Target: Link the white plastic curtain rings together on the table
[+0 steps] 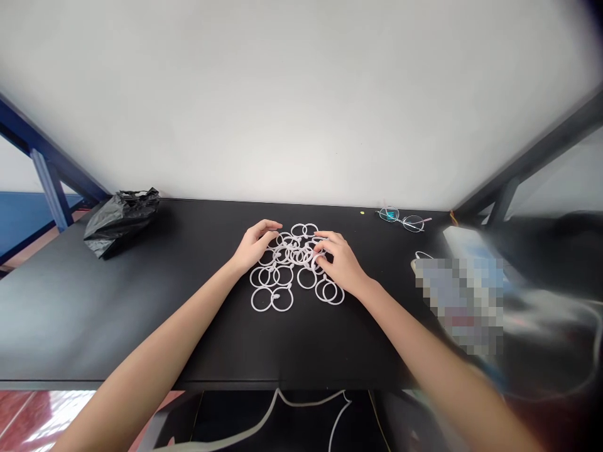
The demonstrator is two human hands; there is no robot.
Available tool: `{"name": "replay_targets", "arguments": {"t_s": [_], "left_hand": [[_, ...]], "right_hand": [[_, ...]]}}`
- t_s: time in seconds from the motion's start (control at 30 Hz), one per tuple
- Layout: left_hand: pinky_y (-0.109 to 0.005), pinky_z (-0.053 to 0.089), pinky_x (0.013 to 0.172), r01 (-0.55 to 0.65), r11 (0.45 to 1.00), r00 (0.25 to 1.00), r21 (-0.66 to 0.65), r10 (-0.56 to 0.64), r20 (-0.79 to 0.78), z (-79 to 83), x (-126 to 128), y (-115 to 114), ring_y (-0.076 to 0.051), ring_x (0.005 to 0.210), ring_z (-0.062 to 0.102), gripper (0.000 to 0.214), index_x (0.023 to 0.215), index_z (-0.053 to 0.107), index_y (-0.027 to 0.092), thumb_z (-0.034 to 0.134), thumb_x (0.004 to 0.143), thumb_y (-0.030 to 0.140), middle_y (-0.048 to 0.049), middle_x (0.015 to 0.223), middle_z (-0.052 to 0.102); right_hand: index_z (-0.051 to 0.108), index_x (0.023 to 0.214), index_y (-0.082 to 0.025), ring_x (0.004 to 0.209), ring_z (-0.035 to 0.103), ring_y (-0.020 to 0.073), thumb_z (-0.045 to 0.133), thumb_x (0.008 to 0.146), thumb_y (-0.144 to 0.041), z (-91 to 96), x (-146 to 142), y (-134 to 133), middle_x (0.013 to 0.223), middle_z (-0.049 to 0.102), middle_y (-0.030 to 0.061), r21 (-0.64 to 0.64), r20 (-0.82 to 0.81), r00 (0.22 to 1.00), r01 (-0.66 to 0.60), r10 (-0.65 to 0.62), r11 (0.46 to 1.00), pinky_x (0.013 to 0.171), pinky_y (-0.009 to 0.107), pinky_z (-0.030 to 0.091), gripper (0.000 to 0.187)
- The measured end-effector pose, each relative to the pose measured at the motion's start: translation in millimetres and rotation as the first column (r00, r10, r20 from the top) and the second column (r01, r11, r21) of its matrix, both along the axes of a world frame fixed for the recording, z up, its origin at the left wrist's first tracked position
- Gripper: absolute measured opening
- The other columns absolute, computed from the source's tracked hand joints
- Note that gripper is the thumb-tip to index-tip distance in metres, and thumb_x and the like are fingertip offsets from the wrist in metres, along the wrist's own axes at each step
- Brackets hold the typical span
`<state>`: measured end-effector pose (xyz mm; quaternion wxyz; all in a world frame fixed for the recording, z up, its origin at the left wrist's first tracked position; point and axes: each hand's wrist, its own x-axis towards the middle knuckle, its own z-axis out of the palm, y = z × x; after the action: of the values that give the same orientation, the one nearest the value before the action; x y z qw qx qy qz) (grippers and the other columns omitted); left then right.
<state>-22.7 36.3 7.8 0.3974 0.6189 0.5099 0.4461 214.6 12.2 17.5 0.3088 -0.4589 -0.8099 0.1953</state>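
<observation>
Left fingers [266, 231] curving half-open over white plastic rings [294, 256], right fingers [325, 245] spreading into them, grip unclear. Rings lying heaped mid-counter [202, 326]; black plastic bag [121, 223] sitting left, eyeglasses [402, 220] lying right, both well apart.

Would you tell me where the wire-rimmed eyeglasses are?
In the head view, the wire-rimmed eyeglasses lie near the far edge of the black tabletop, to the right of the white plastic rings.

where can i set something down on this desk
Bare tabletop lies between the black plastic bag and the left hand, and between the right hand and the eyeglasses; the white plastic rings under both hands crowd the middle.
</observation>
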Motion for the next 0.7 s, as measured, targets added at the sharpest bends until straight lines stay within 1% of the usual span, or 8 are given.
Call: {"name": "replay_targets", "arguments": {"t_s": [0.13, 0.27, 0.37, 0.43, 0.5, 0.57, 0.63, 0.7], "left_hand": [[-0.036, 0.049, 0.088, -0.019, 0.999, 0.999, 0.026, 0.018, 0.037, -1.4, 1.0, -1.1, -0.025, 0.104, 0.061, 0.025, 0.098, 0.066, 0.018, 0.056, 0.085, 0.038, -0.0074, 0.111, 0.068], [-0.038, 0.047, 0.095, -0.053, 0.984, 0.998, 0.168, 0.047, 0.038, 0.5, 5.5, -5.7, -0.024, 0.105, 0.062, 0.022, 0.096, 0.064, 0.018, 0.056, 0.088, 0.036, -0.0077, 0.108, 0.067], [-0.038, 0.045, 0.098, -0.02, 0.958, 0.998, 0.285, 0.036, -0.053, 7.6, 12.9, -14.7, -0.022, 0.105, 0.061, 0.018, 0.097, 0.064, 0.018, 0.055, 0.089, 0.032, -0.0067, 0.103, 0.067], [-0.039, 0.046, 0.096, 0.029, 0.949, 0.992, 0.314, 0.01, -0.123, 14.5, 19.0, -23.2, -0.023, 0.102, 0.062, 0.017, 0.099, 0.063, 0.019, 0.056, 0.09, 0.031, -0.0068, 0.102, 0.067], [-0.04, 0.045, 0.098, 0.095, 0.945, 0.984, 0.314, -0.041, -0.174, 22.0, 25.1, -32.5, -0.024, 0.107, 0.06, 0.02, 0.106, 0.062, 0.02, 0.056, 0.09, 0.031, -0.0077, 0.109, 0.066], [-0.042, 0.041, 0.103, 0.198, 0.936, 0.972, 0.291, -0.149, -0.181, 28.5, 30.7, -41.0, -0.025, 0.118, 0.056, 0.034, 0.122, 0.055, 0.022, 0.057, 0.089, 0.031, -0.0091, 0.124, 0.061], [-0.042, 0.04, 0.106, 0.281, 0.921, 0.954, 0.27, -0.239, -0.181, 33.0, 35.5, -47.6, -0.026, 0.123, 0.052, 0.048, 0.132, 0.047, 0.023, 0.062, 0.086, 0.03, -0.01, 0.132, 0.057], [-0.041, 0.041, 0.103, 0.294, 0.921, 0.951, 0.255, -0.256, -0.172, 34.9, 39.1, -51.3, -0.025, 0.119, 0.055, 0.052, 0.131, 0.046, 0.023, 0.066, 0.083, 0.03, -0.0099, 0.127, 0.06]], "right_hand": [[0.06, 0.078, -0.021, 0.111, 0.053, 0.0261, 0.059, 0.086, -0.019, 7.2, 0.6, -1.4, 0.115, 0.061, 0.0084, 0.062, -0.089, 0.996, 0.039, -0.033, 0.997, 0.094, 0.046, 0.045, 0.008], [0.06, 0.077, -0.021, 0.096, 0.054, 0.0241, 0.06, 0.086, -0.02, 14.8, 0.4, -4.5, 0.098, 0.066, 0.0059, 0.108, -0.12, 0.989, 0.103, -0.09, 0.989, 0.087, 0.042, 0.047, 0.01], [0.062, 0.078, -0.022, 0.094, 0.057, 0.0238, 0.061, 0.085, -0.021, 16.1, -0.3, -5.5, 0.089, 0.067, 0.0052, 0.056, -0.157, 0.981, 0.126, -0.116, 0.99, 0.084, 0.04, 0.048, 0.007], [0.064, 0.08, -0.021, 0.089, 0.061, 0.0223, 0.062, 0.085, -0.023, 15.2, -1.3, -5.6, 0.087, 0.067, 0.0047, -0.029, -0.225, 0.964, 0.136, -0.139, 0.99, 0.083, 0.038, 0.049, 0.006], [0.065, 0.082, -0.021, 0.082, 0.064, 0.0203, 0.062, 0.085, -0.026, 14.3, -3.1, -5.9, 0.085, 0.068, 0.0038, -0.133, -0.322, 0.936, 0.101, -0.139, 0.986, 0.078, 0.036, 0.05, 0.007], [0.065, 0.084, -0.02, 0.078, 0.065, 0.0192, 0.063, 0.084, -0.028, 14.6, -5.3, -7.0, 0.082, 0.069, 0.0029, -0.214, -0.417, 0.902, 0.024, -0.113, 0.976, 0.074, 0.034, 0.051, 0.008], [0.066, 0.088, -0.02, 0.08, 0.066, 0.0191, 0.067, 0.081, -0.028, 16.3, -7.6, -9.2, 0.084, 0.07, 0.003, -0.237, -0.482, 0.873, -0.05, -0.073, 0.97, 0.075, 0.033, 0.051, 0.01], [0.067, 0.092, -0.021, 0.085, 0.067, 0.0195, 0.07, 0.079, -0.025, 18.7, -9.5, -12.0, 0.088, 0.071, 0.0031, -0.22, -0.511, 0.859, -0.101, -0.026, 0.97, 0.08, 0.033, 0.051, 0.014]]}}
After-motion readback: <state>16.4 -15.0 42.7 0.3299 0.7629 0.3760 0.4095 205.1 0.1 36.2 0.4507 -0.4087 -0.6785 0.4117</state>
